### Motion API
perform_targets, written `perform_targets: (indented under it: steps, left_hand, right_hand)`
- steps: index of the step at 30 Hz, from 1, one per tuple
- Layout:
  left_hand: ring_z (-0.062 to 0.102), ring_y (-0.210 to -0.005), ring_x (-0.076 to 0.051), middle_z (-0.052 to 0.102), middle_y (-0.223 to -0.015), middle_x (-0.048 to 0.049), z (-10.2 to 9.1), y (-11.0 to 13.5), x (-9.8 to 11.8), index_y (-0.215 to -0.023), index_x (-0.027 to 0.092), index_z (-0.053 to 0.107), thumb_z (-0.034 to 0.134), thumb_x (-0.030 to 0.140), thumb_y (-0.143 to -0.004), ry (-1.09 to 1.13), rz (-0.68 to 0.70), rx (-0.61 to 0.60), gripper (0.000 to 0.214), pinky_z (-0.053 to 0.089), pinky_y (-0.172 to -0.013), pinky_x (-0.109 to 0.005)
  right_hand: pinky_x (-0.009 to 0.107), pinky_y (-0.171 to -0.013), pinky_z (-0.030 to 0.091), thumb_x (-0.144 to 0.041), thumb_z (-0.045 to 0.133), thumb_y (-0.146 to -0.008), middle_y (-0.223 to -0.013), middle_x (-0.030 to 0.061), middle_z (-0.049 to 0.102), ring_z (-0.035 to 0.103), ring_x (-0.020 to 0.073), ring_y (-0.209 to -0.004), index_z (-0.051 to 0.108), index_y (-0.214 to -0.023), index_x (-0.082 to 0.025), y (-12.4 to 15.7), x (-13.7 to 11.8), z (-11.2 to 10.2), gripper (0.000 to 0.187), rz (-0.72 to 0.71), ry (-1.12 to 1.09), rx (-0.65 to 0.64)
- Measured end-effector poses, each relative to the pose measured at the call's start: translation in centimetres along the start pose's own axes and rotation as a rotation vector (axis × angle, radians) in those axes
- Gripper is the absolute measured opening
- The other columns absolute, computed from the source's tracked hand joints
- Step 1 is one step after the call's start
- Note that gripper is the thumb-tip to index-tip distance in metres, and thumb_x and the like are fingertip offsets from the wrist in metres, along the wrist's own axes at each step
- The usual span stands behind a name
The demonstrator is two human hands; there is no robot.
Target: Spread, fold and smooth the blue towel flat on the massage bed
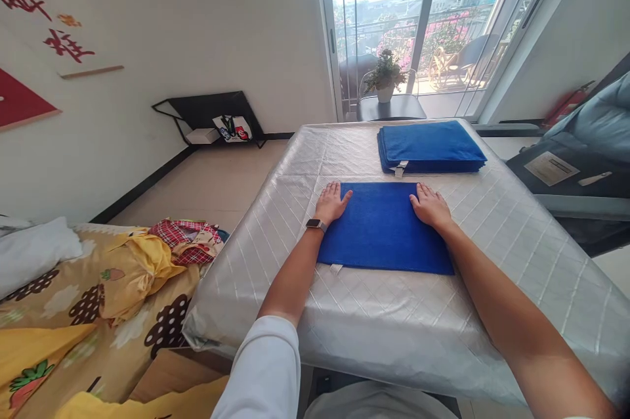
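A flat blue cloth (pixel 381 228), folded to a rectangle, lies in front of me on the silver quilted table cover (pixel 285 268). My left hand (pixel 331 202) rests palm down on its upper left corner, fingers stretched out, thumb pointing inward. On the upper right corner lies my right hand (pixel 430 205), also flat with the fingers extended. A small white tag sticks out from the cloth's near edge at the left. Just beyond it sits a neat stack of similar blue cloths (pixel 428 143), with white tags showing at its front left corner.
To the left, a bed with patterned bedding (pixel 123 314) holds crumpled clothes (pixel 189 242). Behind the table stands a chair with a potted plant (pixel 385 77), by the glass sliding door. A grey padded chair (pixel 581 150) is at the right. A black low rack (pixel 211 117) stands against the wall.
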State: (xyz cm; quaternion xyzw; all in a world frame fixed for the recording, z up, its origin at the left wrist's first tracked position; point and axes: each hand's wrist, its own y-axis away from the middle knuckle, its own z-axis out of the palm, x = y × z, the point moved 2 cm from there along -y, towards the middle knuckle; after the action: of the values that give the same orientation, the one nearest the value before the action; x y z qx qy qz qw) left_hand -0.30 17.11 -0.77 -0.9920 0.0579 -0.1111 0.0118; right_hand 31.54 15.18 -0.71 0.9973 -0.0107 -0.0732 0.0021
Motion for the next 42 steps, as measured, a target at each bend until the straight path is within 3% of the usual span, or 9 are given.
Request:
perform_targets:
  steps: [11, 22, 32, 37, 40, 42]
  left_hand:
    - [0.016, -0.159, -0.026, 0.019, -0.171, -0.0143, -0.2, 0.2, 0.3, -0.163, 0.004, 0.025, 0.009, 0.068, -0.102, -0.017, -0.005, -0.004, 0.089, 0.012, -0.130, -0.039]
    - [0.019, -0.158, -0.026, 0.023, -0.170, -0.0151, 0.2, 0.0, 0.1, -0.162, 0.007, 0.028, 0.009, 0.068, -0.102, -0.042, 0.004, 0.026, 0.088, 0.014, -0.130, -0.041]
    - [0.017, -0.159, -0.025, 0.021, -0.170, -0.0152, 0.2, 0.1, 0.3, -0.162, 0.004, 0.026, 0.007, 0.068, -0.102, -0.070, 0.000, 0.009, 0.089, 0.013, -0.129, -0.039]
    - [0.018, -0.158, -0.026, 0.020, -0.170, -0.0162, -0.9, -0.4, 0.3, -0.163, 0.004, 0.024, 0.009, 0.068, -0.101, -0.109, -0.045, -0.089, 0.090, 0.015, -0.129, -0.041]
    - [0.022, -0.157, -0.032, 0.026, -0.167, -0.0222, -1.8, -1.1, 2.0, -0.161, 0.001, 0.028, 0.010, 0.068, -0.101, -0.141, -0.168, -0.044, 0.092, 0.015, -0.128, -0.046]
    - [0.022, -0.157, -0.033, 0.028, -0.167, -0.0211, -1.8, -1.6, 5.0, -0.160, 0.004, 0.030, 0.009, 0.066, -0.101, -0.125, -0.119, 0.017, 0.088, 0.016, -0.128, -0.049]
  right_hand:
    - [0.047, -0.126, 0.020, -0.037, 0.023, -0.106, -0.164, 0.0160, 0.038, 0.032, 0.0263, -0.152, 0.040, -0.158, -0.006, 1.3, 0.4, -0.5, 0.064, -0.044, 0.081, 0.167]
    - [0.041, -0.128, 0.015, -0.046, 0.020, -0.107, -0.170, 0.0142, 0.023, 0.019, 0.0237, -0.158, 0.026, -0.164, -0.006, -0.3, -0.2, 0.1, 0.070, -0.044, -0.017, 0.007]
    - [0.040, -0.128, 0.014, -0.046, 0.020, -0.106, -0.170, 0.0165, 0.022, 0.018, 0.0239, -0.158, 0.024, -0.163, -0.002, -0.1, -0.2, 0.3, 0.073, -0.031, -0.050, 0.015]
    - [0.040, -0.128, 0.014, -0.047, 0.021, -0.105, -0.170, 0.0159, 0.023, 0.019, 0.0237, -0.158, 0.026, -0.163, -0.002, 0.0, -0.3, 0.3, 0.073, -0.028, -0.065, 0.033]
    - [0.039, -0.128, 0.014, -0.046, 0.021, -0.105, -0.170, 0.0154, 0.022, 0.020, 0.0243, -0.157, 0.026, -0.163, -0.001, 0.0, -0.4, 0.2, 0.074, -0.025, -0.069, 0.043]
    - [0.039, -0.128, 0.014, -0.046, 0.021, -0.105, -0.170, 0.0153, 0.023, 0.020, 0.0242, -0.157, 0.026, -0.163, -0.001, 0.1, -0.5, 0.2, 0.074, -0.026, -0.076, 0.044]
